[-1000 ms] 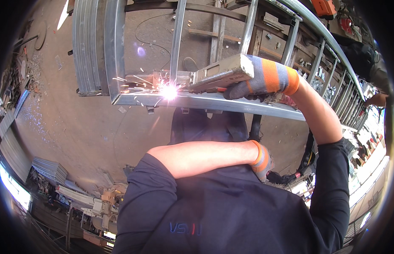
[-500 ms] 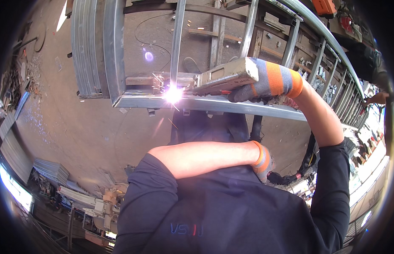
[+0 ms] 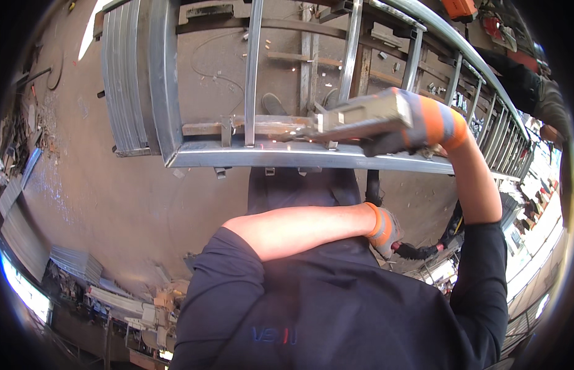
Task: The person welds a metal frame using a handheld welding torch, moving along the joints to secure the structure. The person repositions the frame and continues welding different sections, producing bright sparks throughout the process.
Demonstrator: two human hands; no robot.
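Frame (image 3: 311, 157) welding is underway: your right hand (image 3: 416, 123) grips the torch (image 3: 355, 117), left hand (image 3: 385, 231) clasps the cable (image 3: 422, 251); steady the tip next.

My right hand (image 3: 422, 126) is in a knit cloth glove, grey with orange bands, a bit fuzzy and worn. Same glove on my left hand (image 3: 384, 229), which grips a black rubbery matt cable (image 3: 422, 251). The frame (image 3: 287, 154) is bare steel tube, smooth with a dull sheen, rusty brown at the joint. The floor (image 3: 102, 185) is rough dusty concrete. My shirt (image 3: 336, 308) is matt dark cloth.
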